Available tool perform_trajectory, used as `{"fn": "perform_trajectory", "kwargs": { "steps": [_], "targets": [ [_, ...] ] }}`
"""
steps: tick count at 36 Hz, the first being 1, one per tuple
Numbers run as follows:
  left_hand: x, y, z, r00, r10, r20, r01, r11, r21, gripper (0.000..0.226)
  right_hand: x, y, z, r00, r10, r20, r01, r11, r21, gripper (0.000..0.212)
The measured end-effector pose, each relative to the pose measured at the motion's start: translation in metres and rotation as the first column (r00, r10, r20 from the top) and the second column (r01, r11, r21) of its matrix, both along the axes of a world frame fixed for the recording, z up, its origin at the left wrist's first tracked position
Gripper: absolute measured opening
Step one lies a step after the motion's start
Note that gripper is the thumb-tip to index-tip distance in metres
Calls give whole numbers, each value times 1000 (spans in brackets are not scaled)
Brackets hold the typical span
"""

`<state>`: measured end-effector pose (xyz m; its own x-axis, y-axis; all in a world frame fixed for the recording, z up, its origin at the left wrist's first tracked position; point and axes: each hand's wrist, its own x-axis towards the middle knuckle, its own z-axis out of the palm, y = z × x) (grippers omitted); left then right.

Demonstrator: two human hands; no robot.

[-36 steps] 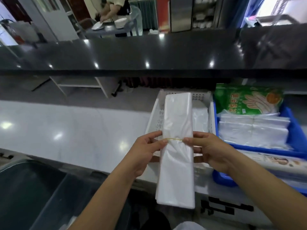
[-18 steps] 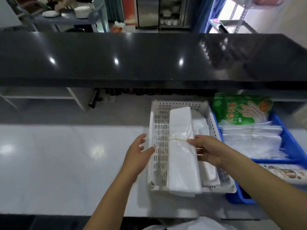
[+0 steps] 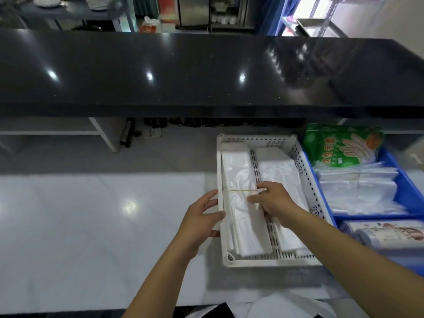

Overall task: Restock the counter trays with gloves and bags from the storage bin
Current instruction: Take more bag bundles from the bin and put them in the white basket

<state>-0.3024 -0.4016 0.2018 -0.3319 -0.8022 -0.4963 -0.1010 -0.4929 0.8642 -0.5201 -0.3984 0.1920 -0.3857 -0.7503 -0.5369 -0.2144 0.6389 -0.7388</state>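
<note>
lying lengthwise in the tray, bag bundle pointing away; right hand pinching it, left hand flat against tray side

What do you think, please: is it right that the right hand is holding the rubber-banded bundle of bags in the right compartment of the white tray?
Not quite: the head view shows the right hand holding the rubber-banded bundle in the left compartment of the white tray, not the right one, which holds another stack of bags.
</note>
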Motion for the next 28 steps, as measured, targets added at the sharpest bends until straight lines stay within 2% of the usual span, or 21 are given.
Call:
{"fn": "perform_trajectory", "kwargs": {
  "steps": [5, 9, 15, 19, 20, 23, 28],
  "targets": [
    [1, 0, -1, 999, -14, -38, 14, 1000, -3, 58, 7, -3, -1, 994, -18, -105, 20, 1000, 24, 35],
    [1, 2, -3, 999, -21, -49, 21, 1000, 6, 62, 16, -4, -1, 981, 9, -192, -4, 1000, 27, 28],
    [2, 1, -4, 997, -9, -70, 10, 1000, 20, 61, 21, -9, -2, 991, -61, -119, 54, 997, -61, 26],
    [4, 0, -4, 997, -21, -80, 23, 999, 29, 60, 18, -8, -2, 988, -17, -155, 5, 997, -79, 44],
    [4, 0, -4, 996, -24, -82, 26, 999, 30, 60, 17, -9, -1, 993, -12, -120, 2, 997, -82, 48],
    [4, -1, -6, 996, -22, -82, 25, 999, 35, 59, 16, -14, 1, 999, -23, 25, 25, 996, -90, 28],
    [4, -2, -11, 996, -11, -85, 13, 1000, 27, 60, 17, -22, 0, 999, -10, 48, 16, 993, -120, 24]
  ]
}}
